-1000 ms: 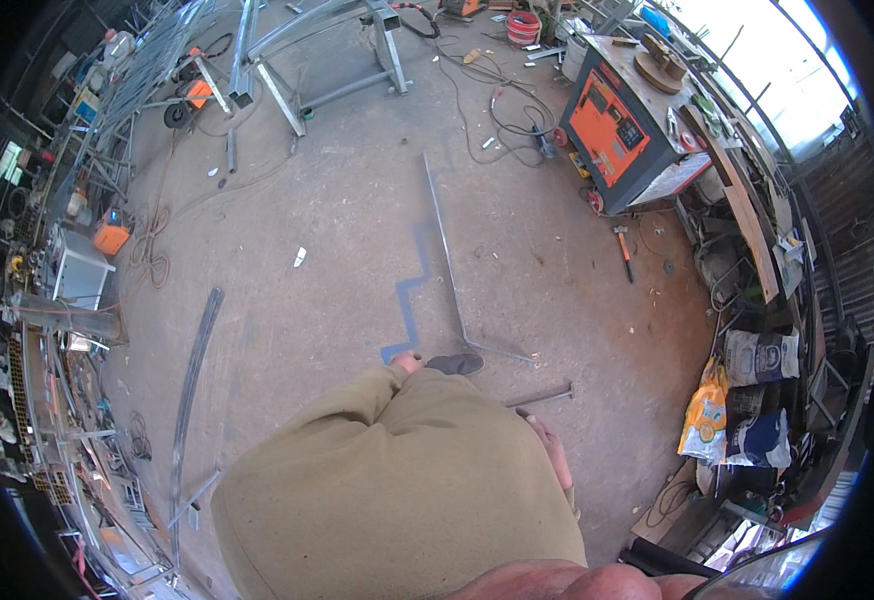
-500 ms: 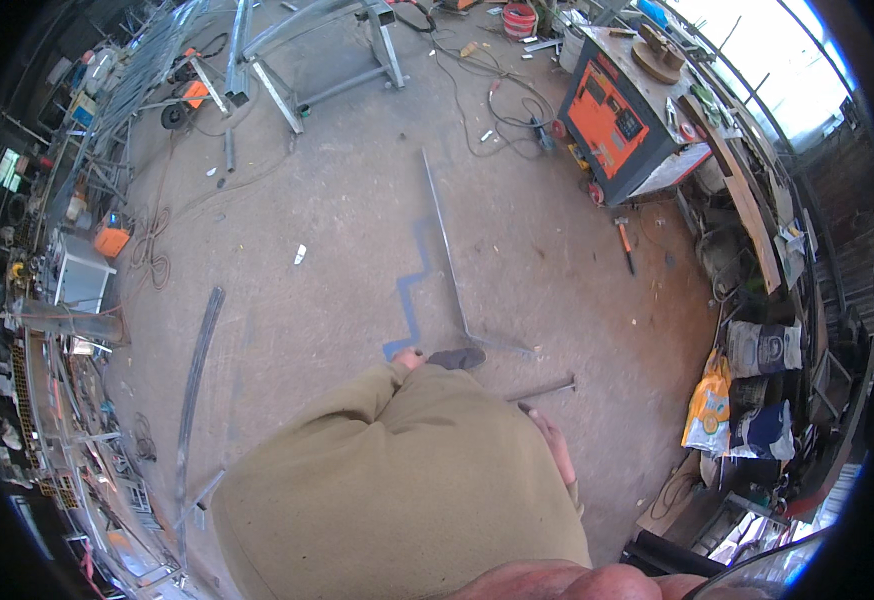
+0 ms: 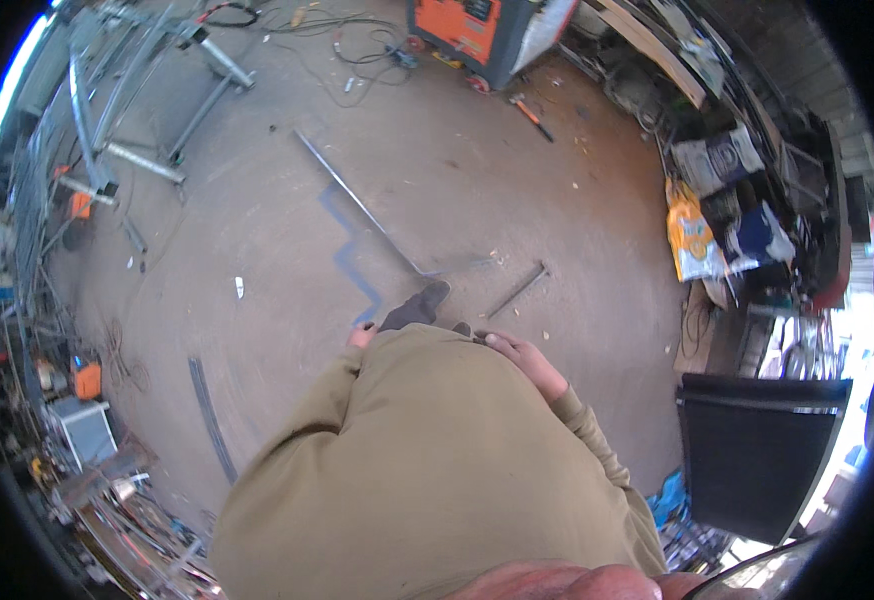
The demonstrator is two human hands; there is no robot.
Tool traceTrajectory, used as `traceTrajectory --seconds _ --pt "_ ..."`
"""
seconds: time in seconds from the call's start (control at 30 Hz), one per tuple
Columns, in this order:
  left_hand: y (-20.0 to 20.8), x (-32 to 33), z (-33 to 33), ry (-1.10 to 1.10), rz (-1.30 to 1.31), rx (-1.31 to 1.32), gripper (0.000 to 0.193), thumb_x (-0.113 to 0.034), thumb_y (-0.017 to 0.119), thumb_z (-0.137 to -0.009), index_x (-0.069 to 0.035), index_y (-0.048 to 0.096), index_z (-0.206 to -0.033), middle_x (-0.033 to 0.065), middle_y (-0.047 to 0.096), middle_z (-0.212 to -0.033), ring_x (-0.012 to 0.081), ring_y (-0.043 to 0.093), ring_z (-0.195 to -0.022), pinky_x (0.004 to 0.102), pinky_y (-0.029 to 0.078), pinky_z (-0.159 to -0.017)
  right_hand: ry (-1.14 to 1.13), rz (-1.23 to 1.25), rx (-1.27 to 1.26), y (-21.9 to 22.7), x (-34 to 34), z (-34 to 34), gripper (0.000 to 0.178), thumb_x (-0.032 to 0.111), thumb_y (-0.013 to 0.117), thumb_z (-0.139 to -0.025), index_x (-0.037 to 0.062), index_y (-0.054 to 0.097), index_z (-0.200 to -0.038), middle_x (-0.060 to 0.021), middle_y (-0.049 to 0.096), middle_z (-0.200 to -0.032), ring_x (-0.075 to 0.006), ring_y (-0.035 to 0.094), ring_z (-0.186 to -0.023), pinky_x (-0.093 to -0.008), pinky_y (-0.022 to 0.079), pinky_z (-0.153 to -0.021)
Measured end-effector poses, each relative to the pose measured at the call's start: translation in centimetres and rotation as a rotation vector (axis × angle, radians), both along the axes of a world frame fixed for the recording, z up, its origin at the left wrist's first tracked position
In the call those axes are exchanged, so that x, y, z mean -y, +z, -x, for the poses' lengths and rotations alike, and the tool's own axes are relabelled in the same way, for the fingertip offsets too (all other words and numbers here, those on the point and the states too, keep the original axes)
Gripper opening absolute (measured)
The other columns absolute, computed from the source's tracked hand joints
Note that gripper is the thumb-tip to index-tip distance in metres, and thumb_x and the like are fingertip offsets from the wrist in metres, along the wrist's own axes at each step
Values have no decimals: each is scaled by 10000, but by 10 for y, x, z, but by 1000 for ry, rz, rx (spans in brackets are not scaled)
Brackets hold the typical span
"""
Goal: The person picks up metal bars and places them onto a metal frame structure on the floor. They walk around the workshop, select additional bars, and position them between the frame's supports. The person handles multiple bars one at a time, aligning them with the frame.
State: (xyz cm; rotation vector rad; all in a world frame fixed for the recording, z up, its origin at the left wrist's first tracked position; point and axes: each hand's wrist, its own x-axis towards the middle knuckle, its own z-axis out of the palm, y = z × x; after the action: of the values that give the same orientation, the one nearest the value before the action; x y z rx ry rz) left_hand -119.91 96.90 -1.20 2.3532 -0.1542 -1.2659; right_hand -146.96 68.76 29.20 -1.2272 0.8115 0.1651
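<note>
Fingers of right hand [image 3: 522,358] lay loosely together, empty, against olive jacket [image 3: 427,470]; left hand [image 3: 361,337] mostly hidden, state unclear. Long steel bar [image 3: 357,200] lay on floor [image 3: 257,250] ahead.

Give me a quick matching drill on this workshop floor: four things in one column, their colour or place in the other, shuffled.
1. machine
2. long bar
3. bag
4. right hand

a. yellow, at the right by the clutter
b. resting at the person's waist
c. orange, at the top edge
d. grey, lying on the floor ahead of the shoe

Pairs: 1-c, 2-d, 3-a, 4-b
</note>
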Motion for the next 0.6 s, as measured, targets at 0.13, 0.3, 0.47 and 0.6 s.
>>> traceTrajectory --seconds 0.13,0.3,0.47,0.6 --pt "2 -1 -1 -57 54 23 513 -400 664 -892 -24 676 -1241 184 697 -1220 298 660 -1145 383 508 -980 -31 -61 54 -1 -3 7 446 335 502 -1058 -6 604 -1328 -110 673 -1238 -176 598 -1152 -318 456 -1010" --pt "3 2 -1 -110 -48 27 501 -388 668 -897 -30 675 -1247 178 705 -1202 298 667 -1130 387 512 -970 -28 -20 22 6 -4 17 464 346 497 -1054 0 582 -1353 -128 662 -1264 -200 602 -1173 -325 457 -1016" --pt "1 3 1 -189 -31 48 479 -375 658 -913 -34 676 -1249 184 688 -1238 310 655 -1150 396 509 -980 -52 -43 23 4 -10 31 479 368 501 -1051 9 580 -1359 -131 654 -1283 -205 598 -1189 -329 455 -1022" --pt "0 6 5 -268 -70 62 478 -374 659 -910 -35 677 -1247 187 681 -1247 312 645 -1168 406 502 -994 -88 -51 20 -1 -16 44 480 370 507 -1049 12 579 -1361 -129 653 -1285 -205 595 -1194 -329 454 -1022"
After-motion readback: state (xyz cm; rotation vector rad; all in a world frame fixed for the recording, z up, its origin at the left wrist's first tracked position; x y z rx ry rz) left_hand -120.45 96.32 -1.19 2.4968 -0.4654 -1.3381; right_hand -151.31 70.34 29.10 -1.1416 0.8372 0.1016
